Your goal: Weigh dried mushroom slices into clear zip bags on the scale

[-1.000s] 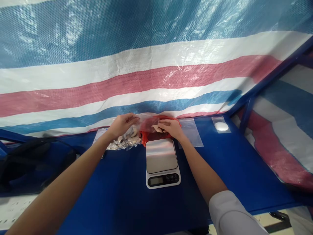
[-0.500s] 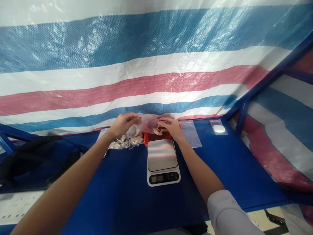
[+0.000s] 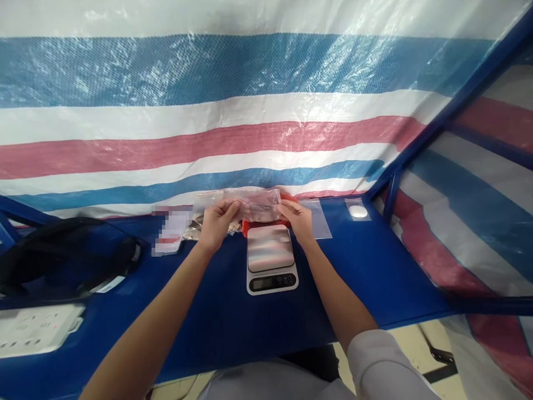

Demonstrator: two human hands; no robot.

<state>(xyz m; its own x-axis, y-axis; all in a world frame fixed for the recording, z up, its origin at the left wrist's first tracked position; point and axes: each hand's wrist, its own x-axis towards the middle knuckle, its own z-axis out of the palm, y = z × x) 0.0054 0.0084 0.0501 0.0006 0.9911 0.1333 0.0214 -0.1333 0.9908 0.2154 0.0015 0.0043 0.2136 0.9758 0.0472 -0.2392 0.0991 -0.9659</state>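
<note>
A clear plastic bag (image 3: 258, 206) is stretched sideways between my two hands, just above the far end of the scale. My left hand (image 3: 216, 223) pinches its left part between thumb and fingers. At its right end, my right hand (image 3: 298, 220) has thumb and fingertips closed on the plastic. Below the bag lies a white kitchen scale (image 3: 270, 250) with a bare metal plate and a dark display. Behind the scale, a red plastic bag (image 3: 246, 226) is partly hidden. Clear bags of pale brown pieces (image 3: 194, 228) lie beside my left hand, partly covered by it.
A flat clear bag (image 3: 320, 221) lies right of my right hand. Farther right is a small bag with a white oval object (image 3: 358, 211). On the left are a blurred-out phone-like item (image 3: 171, 230), a black headset-like object (image 3: 41, 255) and a white power strip (image 3: 37, 330).
My left hand has turned and pinches the clear bag lower. A pale brown piece at my right fingers no longer shows there. The bag is now pulled straighter, and the view has shifted.
</note>
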